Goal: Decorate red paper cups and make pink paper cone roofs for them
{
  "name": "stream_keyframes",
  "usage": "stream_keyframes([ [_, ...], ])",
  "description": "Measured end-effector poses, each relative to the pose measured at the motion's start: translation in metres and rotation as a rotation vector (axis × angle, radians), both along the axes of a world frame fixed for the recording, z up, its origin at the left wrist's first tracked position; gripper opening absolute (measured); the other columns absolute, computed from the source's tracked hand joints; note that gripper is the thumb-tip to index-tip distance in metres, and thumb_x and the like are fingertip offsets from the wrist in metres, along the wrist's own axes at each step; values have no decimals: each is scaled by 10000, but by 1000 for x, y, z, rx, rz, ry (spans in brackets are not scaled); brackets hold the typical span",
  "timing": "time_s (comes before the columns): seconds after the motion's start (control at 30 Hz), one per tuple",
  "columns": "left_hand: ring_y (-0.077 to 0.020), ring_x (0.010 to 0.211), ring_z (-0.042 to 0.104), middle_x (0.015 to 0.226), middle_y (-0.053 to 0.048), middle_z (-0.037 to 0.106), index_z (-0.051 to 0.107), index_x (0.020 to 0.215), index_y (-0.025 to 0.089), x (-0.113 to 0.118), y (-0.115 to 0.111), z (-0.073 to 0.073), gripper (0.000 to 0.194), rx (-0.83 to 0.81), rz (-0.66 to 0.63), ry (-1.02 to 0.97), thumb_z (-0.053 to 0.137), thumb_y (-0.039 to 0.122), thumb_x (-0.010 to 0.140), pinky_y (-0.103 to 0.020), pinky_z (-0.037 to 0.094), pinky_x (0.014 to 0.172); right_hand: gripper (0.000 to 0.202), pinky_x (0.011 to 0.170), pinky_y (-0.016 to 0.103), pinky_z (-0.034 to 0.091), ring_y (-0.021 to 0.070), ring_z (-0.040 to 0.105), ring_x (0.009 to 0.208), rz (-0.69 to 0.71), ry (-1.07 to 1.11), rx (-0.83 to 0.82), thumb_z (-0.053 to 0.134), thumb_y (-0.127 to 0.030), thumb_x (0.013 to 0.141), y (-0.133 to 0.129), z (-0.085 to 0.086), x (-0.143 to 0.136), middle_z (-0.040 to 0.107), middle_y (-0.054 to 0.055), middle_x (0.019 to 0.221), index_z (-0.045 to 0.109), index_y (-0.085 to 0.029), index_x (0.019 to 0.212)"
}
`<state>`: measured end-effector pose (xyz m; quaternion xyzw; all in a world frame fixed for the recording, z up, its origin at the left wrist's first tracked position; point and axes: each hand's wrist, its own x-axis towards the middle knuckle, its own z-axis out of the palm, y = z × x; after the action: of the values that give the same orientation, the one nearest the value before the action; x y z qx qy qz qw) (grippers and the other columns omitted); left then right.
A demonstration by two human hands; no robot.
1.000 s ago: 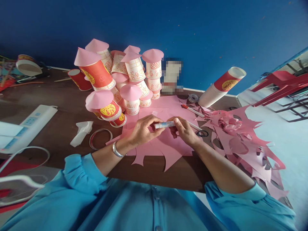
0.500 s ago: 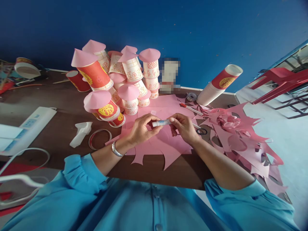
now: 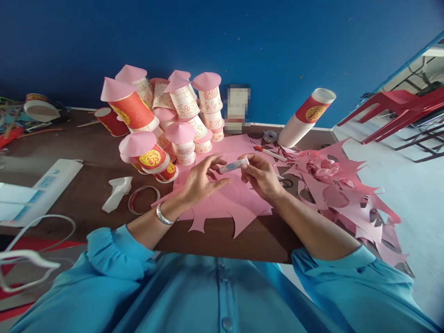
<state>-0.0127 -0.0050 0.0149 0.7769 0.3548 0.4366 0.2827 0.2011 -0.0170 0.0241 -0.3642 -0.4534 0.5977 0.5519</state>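
My right hand (image 3: 264,177) pinches a small white glue stick (image 3: 233,165) with blue print by its right end, thumb and fingers closed around it. Just left of the stick, my left hand (image 3: 201,181) has its thumb and fingers spread, with nothing held; the fingertips are close to the stick's free end. Beneath both hands lie pink paper sheets (image 3: 213,203), some with curved cut edges. Beyond my left hand stand paper-cup towers topped by pink paper cones (image 3: 180,132), some white with red drawings, others red and gold.
Pink paper scraps (image 3: 335,196) cover the table's right side. Near them are a red-and-white marker (image 3: 270,153), a tape roll (image 3: 269,136) and a leaning stack of paper cups (image 3: 305,120). Leftward lie a ring-shaped roll (image 3: 140,200), a crumpled white piece (image 3: 117,194) and a white box (image 3: 45,189).
My left hand has let go of the glue stick and its fingers have spread. The stick stays in my right hand, now tilted up at its right end. The camera view has shifted slightly.
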Motion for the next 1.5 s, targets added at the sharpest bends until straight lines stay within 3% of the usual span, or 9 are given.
stream_keyframes([
  [0.07, -183, 942, 756, 1255, -126, 749, 580, 1346, 184, -5, -2, 10, 567, -9, 38, 98, 826, 303, 850, -282, 633, 730, 434, 515, 239, 485, 81, 493, 545, -115, -47, 105, 901, -550, 729, 0, 2, 3, 590, -53, 728, 662, -226, 892],
  [0.2, -184, 890, 746, 998, -51, 789, 716, 991, 178, -18, -12, 27, 63, 222, -14, 394, 691, 188, 935, -305, 608, 765, 367, 691, 299, 579, 158, 680, 788, -215, -338, 310, 777, -566, 874, -5, 1, 6, 712, 30, 939, 650, -232, 960],
  [0.23, -189, 894, 743, 967, -43, 790, 720, 952, 179, -21, -16, 27, 66, 308, -43, 445, 656, 166, 951, -309, 602, 767, 346, 720, 316, 585, 173, 702, 819, -206, -425, 342, 746, -555, 908, -8, 0, 5, 728, 41, 955, 641, -231, 976],
  [0.47, -179, 778, 701, 879, -30, 759, 732, 950, 167, -34, -33, 3, 95, 655, -195, 606, 639, 154, 960, -309, 562, 676, 251, 677, 317, 552, 158, 682, 689, -197, -793, 563, 648, -477, 995, -17, -6, 1, 741, 23, 846, 589, -236, 961],
  [0.67, -221, 902, 709, 1035, -77, 761, 724, 1130, 167, -38, -32, -4, 320, 514, -234, 676, 660, 443, 981, -355, 592, 780, 251, 581, 275, 529, 149, 701, 669, -213, -609, 473, 656, -478, 997, -17, -8, 3, 707, 3, 807, 561, -246, 988],
  [0.9, -349, 1130, 687, 1247, -174, 724, 626, 1296, 125, -36, -32, -7, 624, 284, -122, 742, 736, 582, 886, -490, 594, 934, 380, 518, 255, 534, 139, 671, 600, -297, -346, 283, 728, -588, 919, 3, -18, 10, 678, -17, 720, 560, -246, 927],
  [1.03, -387, 1203, 657, 1321, -194, 684, 544, 1357, 141, -29, -33, -6, 680, 92, -56, 746, 807, 502, 844, -547, 576, 971, 456, 475, 242, 525, 122, 632, 530, -282, -214, 191, 786, -633, 844, 12, -24, 12, 653, -40, 667, 560, -241, 901],
  [1.3, -315, 1137, 680, 1182, -123, 697, 480, 1418, 170, -17, -24, 6, 736, -238, -83, 752, 841, 349, 802, -490, 559, 996, 505, 475, 224, 526, 104, 604, 513, -220, -67, 91, 826, -659, 785, 18, -29, 15, 614, -55, 629, 577, -228, 866],
  [1.5, -350, 1243, 621, 1298, -128, 627, 575, 1343, 216, -14, -10, 15, 709, -194, -108, 820, 866, 410, 727, -492, 533, 1043, 519, 475, 226, 520, 105, 610, 506, -202, -44, 86, 839, -663, 769, 19, -27, 16, 593, -65, 615, 579, -219, 843],
])
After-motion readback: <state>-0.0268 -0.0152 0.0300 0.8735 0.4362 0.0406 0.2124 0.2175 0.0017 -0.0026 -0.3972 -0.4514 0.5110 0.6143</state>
